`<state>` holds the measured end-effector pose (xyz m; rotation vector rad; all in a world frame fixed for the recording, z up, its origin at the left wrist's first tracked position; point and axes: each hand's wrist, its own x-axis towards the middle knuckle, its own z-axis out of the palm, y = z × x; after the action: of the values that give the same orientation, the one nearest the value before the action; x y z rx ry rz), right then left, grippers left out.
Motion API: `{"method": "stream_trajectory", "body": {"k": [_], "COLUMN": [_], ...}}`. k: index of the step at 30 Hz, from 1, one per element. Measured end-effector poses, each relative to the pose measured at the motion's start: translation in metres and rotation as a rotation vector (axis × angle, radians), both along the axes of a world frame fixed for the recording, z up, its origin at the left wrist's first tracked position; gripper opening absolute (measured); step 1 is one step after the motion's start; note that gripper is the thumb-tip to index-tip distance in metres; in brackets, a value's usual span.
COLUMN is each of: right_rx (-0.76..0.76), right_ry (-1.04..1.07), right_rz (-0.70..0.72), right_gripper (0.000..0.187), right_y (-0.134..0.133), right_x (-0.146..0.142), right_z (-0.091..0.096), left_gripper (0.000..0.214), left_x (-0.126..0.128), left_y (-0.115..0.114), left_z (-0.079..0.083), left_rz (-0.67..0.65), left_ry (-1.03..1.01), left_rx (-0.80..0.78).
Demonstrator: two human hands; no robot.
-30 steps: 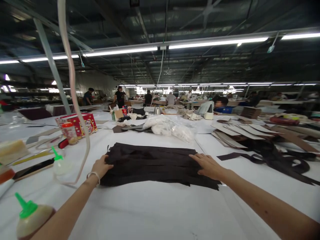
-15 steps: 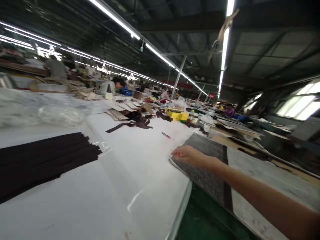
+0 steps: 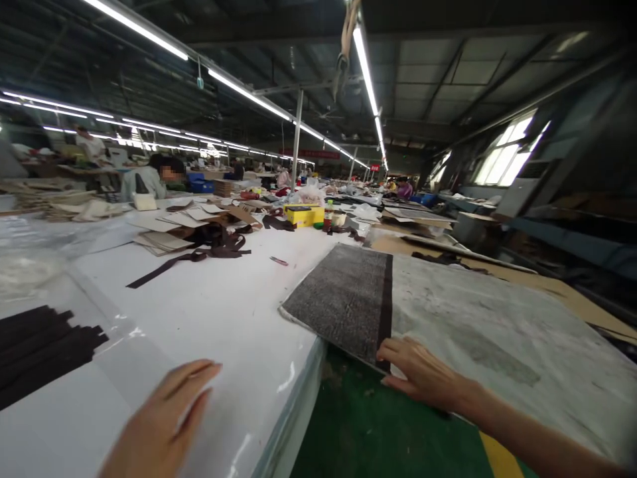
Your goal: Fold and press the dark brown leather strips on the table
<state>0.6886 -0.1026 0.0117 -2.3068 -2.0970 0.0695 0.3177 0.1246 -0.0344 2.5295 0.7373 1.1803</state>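
My right hand (image 3: pixel 421 373) grips the near edge of a large flat board (image 3: pixel 448 312), grey-black at its left end and pale and stained further right; the board bridges the gap beside the white table (image 3: pixel 219 312). My left hand (image 3: pixel 166 415) hovers low over the table's near corner, fingers stretched out and a little blurred, holding nothing. A stack of dark fabric strips (image 3: pixel 42 345) lies on the table at the far left.
Cardboard pieces and dark straps (image 3: pixel 199 245) lie mid-table, with a yellow box (image 3: pixel 303 214) and a bottle (image 3: pixel 327 216) behind. A green floor (image 3: pixel 358 425) shows in the gap below. A seated person (image 3: pixel 149 178) works at the left; others stand farther back.
My view has swung right, away from the dark strips. My right hand left the strips, reached the board and now grips its near edge. My left hand has come back into view over the table.
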Motion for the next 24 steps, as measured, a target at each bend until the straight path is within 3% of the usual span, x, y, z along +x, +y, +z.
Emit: {"method": "stream_trajectory", "body": {"k": [5, 9, 15, 24], "right_rx": [0.061, 0.089, 0.167, 0.180], "right_ry": [-0.098, -0.099, -0.101, 0.141], "right_rz": [-0.024, -0.050, -0.071, -0.237], "right_gripper": [0.006, 0.003, 0.008, 0.015], "right_y": [0.000, 0.001, 0.001, 0.006], "right_x": [-0.001, 0.004, 0.004, 0.003], "right_z": [-0.017, -0.028, -0.037, -0.033], "left_gripper": [0.033, 0.045, 0.049, 0.051], "left_x": [0.135, 0.194, 0.224, 0.227], "left_y": [-0.062, -0.099, -0.102, -0.102], "left_z": [0.007, -0.002, -0.022, -0.025], "left_rz": [-0.365, -0.480, -0.473, -0.428], "left_ry": [0.173, 0.231, 0.344, 0.411], "left_rx": [-0.006, -0.053, -0.107, -0.049]}}
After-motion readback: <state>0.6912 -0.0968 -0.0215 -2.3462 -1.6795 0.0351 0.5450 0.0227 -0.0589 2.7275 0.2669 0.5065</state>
